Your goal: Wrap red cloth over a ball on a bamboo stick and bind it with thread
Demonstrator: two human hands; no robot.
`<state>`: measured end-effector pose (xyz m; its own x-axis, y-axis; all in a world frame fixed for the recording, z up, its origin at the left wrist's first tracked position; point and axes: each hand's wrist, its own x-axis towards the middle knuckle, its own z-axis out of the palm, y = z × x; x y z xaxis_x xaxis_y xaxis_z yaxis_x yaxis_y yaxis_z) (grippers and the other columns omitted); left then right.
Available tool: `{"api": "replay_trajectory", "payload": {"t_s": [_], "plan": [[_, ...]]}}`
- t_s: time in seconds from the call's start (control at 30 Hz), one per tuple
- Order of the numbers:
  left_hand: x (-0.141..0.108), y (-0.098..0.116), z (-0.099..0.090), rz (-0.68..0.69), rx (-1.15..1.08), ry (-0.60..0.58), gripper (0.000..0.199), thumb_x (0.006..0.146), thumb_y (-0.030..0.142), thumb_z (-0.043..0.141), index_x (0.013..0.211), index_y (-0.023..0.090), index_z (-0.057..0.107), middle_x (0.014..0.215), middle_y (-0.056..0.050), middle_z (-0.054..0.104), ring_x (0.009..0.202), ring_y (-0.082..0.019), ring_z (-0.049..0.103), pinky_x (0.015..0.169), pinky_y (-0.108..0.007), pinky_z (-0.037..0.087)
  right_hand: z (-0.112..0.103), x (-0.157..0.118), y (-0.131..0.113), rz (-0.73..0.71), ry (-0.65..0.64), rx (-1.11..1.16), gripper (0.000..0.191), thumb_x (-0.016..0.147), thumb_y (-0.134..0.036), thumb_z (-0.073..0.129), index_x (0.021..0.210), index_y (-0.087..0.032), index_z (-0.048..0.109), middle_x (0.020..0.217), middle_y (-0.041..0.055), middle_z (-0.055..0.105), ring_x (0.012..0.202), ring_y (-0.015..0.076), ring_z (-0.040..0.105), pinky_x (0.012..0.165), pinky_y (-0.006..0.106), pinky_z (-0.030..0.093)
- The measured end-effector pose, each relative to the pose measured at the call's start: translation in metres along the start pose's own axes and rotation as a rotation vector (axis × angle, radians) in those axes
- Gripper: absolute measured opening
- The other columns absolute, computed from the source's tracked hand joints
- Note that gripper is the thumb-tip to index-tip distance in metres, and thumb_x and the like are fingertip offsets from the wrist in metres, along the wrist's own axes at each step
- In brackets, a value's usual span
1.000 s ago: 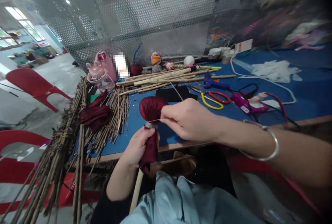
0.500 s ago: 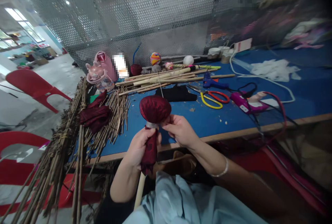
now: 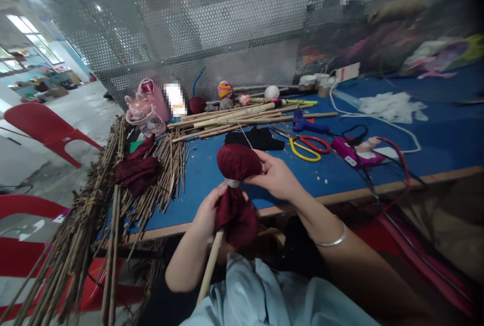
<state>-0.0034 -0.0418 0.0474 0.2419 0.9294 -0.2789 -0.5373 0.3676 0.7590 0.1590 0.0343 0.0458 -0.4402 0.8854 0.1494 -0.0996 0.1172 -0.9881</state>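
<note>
A rounded head wrapped in dark maroon cloth (image 3: 238,161) tops a pale wooden stick (image 3: 210,265). Below the head a light grey band (image 3: 232,183) circles the narrow neck, and loose cloth flares out under it. My left hand (image 3: 207,215) is closed around the gathered cloth and stick just below this band. My right hand (image 3: 278,177) is closed at the head's right side, thumb near the neck. A thin string (image 3: 242,132) runs from the small balls on the table to its fingers; the fingertips are partly hidden.
Bundled twigs (image 3: 85,205) and a maroon cloth piece (image 3: 136,172) lie at left. Farther back are pale sticks (image 3: 234,118). Yellow-and-red-handled scissors (image 3: 304,147), a blue glue gun (image 3: 307,123), black cloth (image 3: 257,138) and a purple power strip (image 3: 350,152) lie on the blue table (image 3: 446,134).
The wrapped head has shifted right and slightly down. The cloth below it has swung out to the right, baring more stick. My right hand has moved right and up along the head.
</note>
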Motion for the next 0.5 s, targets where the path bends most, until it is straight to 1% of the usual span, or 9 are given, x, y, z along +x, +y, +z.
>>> {"api": "replay_trajectory", "payload": {"t_s": [0.03, 0.1, 0.13, 0.17, 0.23, 0.27, 0.33, 0.43, 0.5], "plan": [[-0.003, 0.003, 0.001, 0.165, 0.166, 0.165, 0.028, 0.078, 0.036, 0.051, 0.097, 0.016, 0.052, 0.088, -0.006, 0.059, 0.078, -0.016, 0.059, 0.066, -0.025, 0.049, -0.002, -0.002, -0.002, 0.014, 0.037, -0.065, 0.069, 0.057, -0.022, 0.075, 0.121, -0.015, 0.048, 0.093, 0.0048, 0.066, 0.080, 0.0171, 0.061, 0.072, 0.029, 0.048], [-0.010, 0.009, 0.004, 0.486, 0.498, 0.481, 0.033, 0.080, 0.035, 0.052, 0.109, 0.019, 0.050, 0.112, -0.008, 0.055, 0.108, -0.020, 0.051, 0.091, -0.031, 0.039, -0.004, -0.005, -0.005, 0.023, 0.108, -0.217, 0.068, 0.059, -0.024, 0.074, 0.121, -0.014, 0.048, 0.084, 0.0031, 0.065, 0.071, 0.0154, 0.060, 0.064, 0.026, 0.046], [-0.014, 0.011, 0.006, 0.600, 0.644, 0.589, 0.037, 0.080, 0.035, 0.053, 0.114, 0.020, 0.048, 0.122, -0.009, 0.051, 0.117, -0.021, 0.044, 0.099, -0.033, 0.031, -0.005, -0.007, -0.005, 0.022, 0.136, -0.298, 0.067, 0.060, -0.026, 0.073, 0.121, -0.013, 0.049, 0.076, 0.0012, 0.064, 0.065, 0.0143, 0.058, 0.059, 0.025, 0.044], [-0.018, 0.009, 0.009, 0.669, 0.768, 0.643, 0.041, 0.080, 0.035, 0.053, 0.118, 0.020, 0.047, 0.129, -0.009, 0.046, 0.123, -0.022, 0.038, 0.104, -0.034, 0.025, -0.004, -0.008, -0.005, 0.018, 0.157, -0.380, 0.064, 0.061, -0.027, 0.072, 0.120, -0.013, 0.050, 0.068, -0.0012, 0.061, 0.059, 0.0131, 0.055, 0.055, 0.024, 0.042], [-0.020, -0.001, 0.016, 0.634, 0.943, 0.573, 0.051, 0.078, 0.035, 0.056, 0.125, 0.019, 0.044, 0.135, -0.012, 0.041, 0.127, -0.025, 0.033, 0.106, -0.038, 0.019, -0.002, -0.008, -0.003, 0.011, 0.181, -0.539, 0.058, 0.063, -0.031, 0.070, 0.116, -0.015, 0.053, 0.054, -0.0056, 0.053, 0.049, 0.0111, 0.048, 0.047, 0.022, 0.035], [-0.019, -0.009, 0.018, 0.576, 1.007, 0.503, 0.056, 0.077, 0.035, 0.057, 0.127, 0.017, 0.041, 0.136, -0.014, 0.039, 0.127, -0.027, 0.033, 0.106, -0.040, 0.020, 0.000, -0.008, -0.003, 0.006, 0.193, -0.605, 0.055, 0.064, -0.032, 0.070, 0.114, -0.016, 0.055, 0.050, -0.0069, 0.049, 0.046, 0.0104, 0.045, 0.045, 0.021, 0.032], [-0.012, -0.028, 0.021, 0.502, 1.127, 0.454, 0.064, 0.075, 0.037, 0.059, 0.129, 0.011, 0.039, 0.132, -0.020, 0.043, 0.124, -0.031, 0.035, 0.103, -0.045, 0.023, 0.003, -0.009, -0.002, -0.006, 0.218, -0.703, 0.051, 0.065, -0.035, 0.068, 0.111, -0.017, 0.057, 0.047, -0.0076, 0.045, 0.043, 0.0100, 0.042, 0.044, 0.021, 0.029], [0.003, -0.046, 0.015, 0.455, 1.243, 0.572, 0.058, 0.078, 0.041, 0.054, 0.125, 0.009, 0.043, 0.117, -0.022, 0.053, 0.113, -0.035, 0.044, 0.094, -0.047, 0.030, 0.008, -0.010, -0.004, -0.029, 0.234, -0.762, 0.048, 0.067, -0.036, 0.067, 0.110, -0.019, 0.056, 0.048, -0.0072, 0.045, 0.044, 0.0105, 0.042, 0.045, 0.022, 0.028], [0.007, -0.045, 0.009, 0.438, 1.212, 0.616, 0.047, 0.082, 0.041, 0.048, 0.118, 0.011, 0.048, 0.107, -0.019, 0.058, 0.102, -0.032, 0.052, 0.087, -0.043, 0.035, 0.009, -0.012, -0.007, -0.064, 0.207, -0.757, 0.051, 0.068, -0.037, 0.067, 0.113, -0.020, 0.053, 0.050, -0.0073, 0.046, 0.046, 0.0109, 0.043, 0.047, 0.022, 0.028]]}}
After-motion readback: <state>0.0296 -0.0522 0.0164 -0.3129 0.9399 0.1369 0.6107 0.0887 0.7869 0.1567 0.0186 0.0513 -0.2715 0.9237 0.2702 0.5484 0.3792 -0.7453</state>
